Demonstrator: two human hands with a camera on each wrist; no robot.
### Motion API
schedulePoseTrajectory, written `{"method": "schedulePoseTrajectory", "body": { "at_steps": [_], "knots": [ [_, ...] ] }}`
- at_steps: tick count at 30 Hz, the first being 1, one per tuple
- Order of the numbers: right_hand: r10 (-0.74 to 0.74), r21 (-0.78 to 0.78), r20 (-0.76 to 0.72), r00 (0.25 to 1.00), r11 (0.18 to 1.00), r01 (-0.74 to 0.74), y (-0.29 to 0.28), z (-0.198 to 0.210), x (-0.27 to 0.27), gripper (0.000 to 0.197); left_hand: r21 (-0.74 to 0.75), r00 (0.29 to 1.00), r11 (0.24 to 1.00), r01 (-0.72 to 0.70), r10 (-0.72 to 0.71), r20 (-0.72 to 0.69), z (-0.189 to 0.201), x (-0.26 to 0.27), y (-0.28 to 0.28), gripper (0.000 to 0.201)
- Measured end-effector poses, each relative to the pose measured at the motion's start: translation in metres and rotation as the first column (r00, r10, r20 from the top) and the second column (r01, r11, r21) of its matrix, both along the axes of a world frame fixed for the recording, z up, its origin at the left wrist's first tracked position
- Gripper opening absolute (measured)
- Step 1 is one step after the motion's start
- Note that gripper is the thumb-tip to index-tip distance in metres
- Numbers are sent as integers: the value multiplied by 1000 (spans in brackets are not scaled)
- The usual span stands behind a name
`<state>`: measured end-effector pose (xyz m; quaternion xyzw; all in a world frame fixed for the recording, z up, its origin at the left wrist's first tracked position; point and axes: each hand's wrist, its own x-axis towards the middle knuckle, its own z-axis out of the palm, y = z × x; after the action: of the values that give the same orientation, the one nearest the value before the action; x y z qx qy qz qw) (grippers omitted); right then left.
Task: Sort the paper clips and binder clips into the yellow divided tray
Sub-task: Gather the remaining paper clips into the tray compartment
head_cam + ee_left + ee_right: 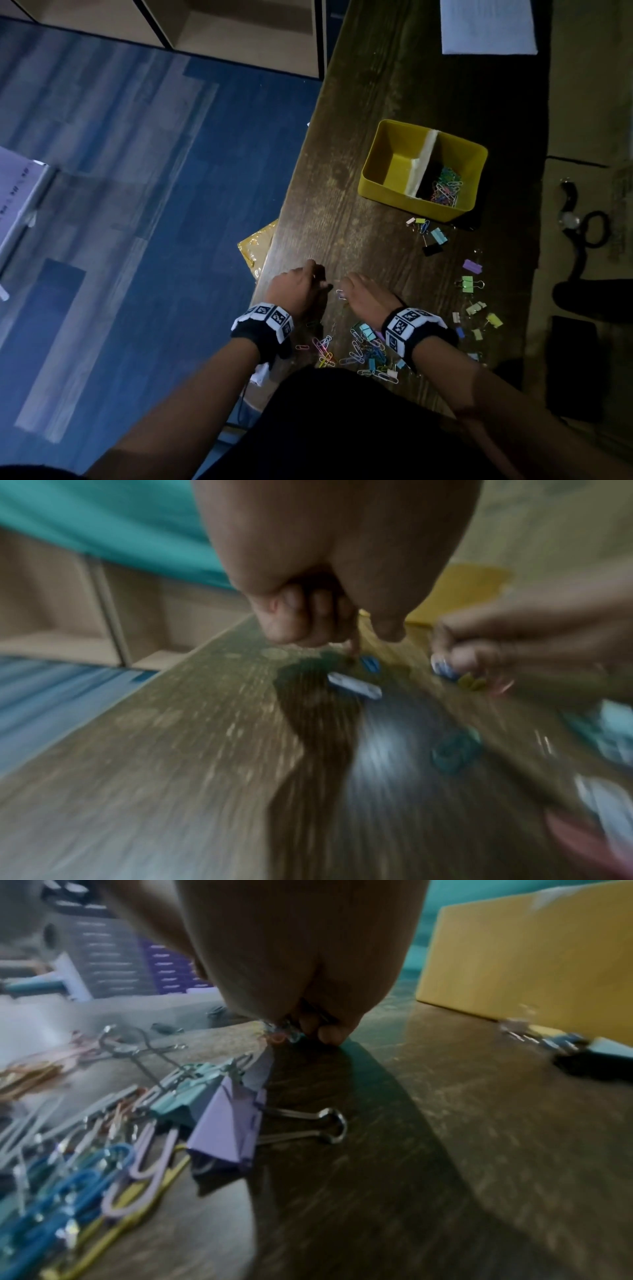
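The yellow divided tray (376, 161) stands at the far middle of the wooden table; its right compartment holds coloured paper clips (445, 186). Pastel binder clips (472, 283) lie scattered to the right. Just in front of me sits a mixed pile of paper clips and binder clips (368, 349), with a purple binder clip (229, 1123) at its edge. My right hand (363, 291) pinches a few coloured paper clips (281, 1034) at its fingertips just above the table. My left hand (301, 284) hovers close beside it with curled fingers (291, 615), one tip down by a blue clip (369, 664); nothing shows in its grip.
The table's left edge (284, 219) runs close beside my left hand, with a yellow packet (255, 248) below it. White paper (488, 25) lies at the far end. A black cable and small objects (582, 233) sit off to the right.
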<state>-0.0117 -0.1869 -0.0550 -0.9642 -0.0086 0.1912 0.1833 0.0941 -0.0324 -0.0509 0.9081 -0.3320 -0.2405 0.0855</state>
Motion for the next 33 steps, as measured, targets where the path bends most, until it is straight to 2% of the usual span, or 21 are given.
{"method": "schedulePoseTrajectory", "body": {
  "at_steps": [3,6,9,13,16,18,20,22,25,27,29,30,33],
  "knots": [
    [-147,129,-54,988,980,153,-9,8,-5,23,79,986,993,91,-101,133,-11,-11,-1,30],
    [-365,216,-153,919,895,391,-24,16,-9,16,101,983,989,110,-123,136,-16,-16,0,26],
    [-491,257,-183,852,813,523,-47,25,-13,13,139,980,983,119,-139,140,-18,-22,-6,22],
    [-642,378,-61,765,694,613,-85,49,-11,18,126,991,987,103,-112,71,-4,-21,-22,25],
    [-765,468,40,643,583,664,-119,74,1,16,-22,992,996,83,-84,-97,18,-1,-46,25],
    [-820,479,85,566,532,698,-147,87,12,14,-195,968,977,88,-130,-216,41,12,-80,25],
    [-862,447,74,502,479,756,-175,92,26,17,-335,955,934,122,-203,-217,69,20,-124,17],
    [-869,338,16,495,471,815,-196,92,39,24,-396,955,908,135,-225,-191,92,28,-170,13],
    [-851,328,-156,502,435,839,-208,95,52,31,-332,962,932,144,-211,-176,110,44,-238,25],
    [-830,282,-197,522,462,841,-207,103,54,35,-234,958,952,196,-236,-161,110,52,-270,33],
    [-842,269,-173,511,459,847,-208,109,51,40,-148,954,966,214,-239,-183,104,57,-288,33],
    [-863,293,-149,483,428,855,-208,111,48,41,-124,953,969,212,-233,-191,100,59,-292,33],
    [-924,420,-17,382,340,841,-202,113,33,36,-178,944,969,172,-214,-252,102,57,-285,35]
  ]
}}
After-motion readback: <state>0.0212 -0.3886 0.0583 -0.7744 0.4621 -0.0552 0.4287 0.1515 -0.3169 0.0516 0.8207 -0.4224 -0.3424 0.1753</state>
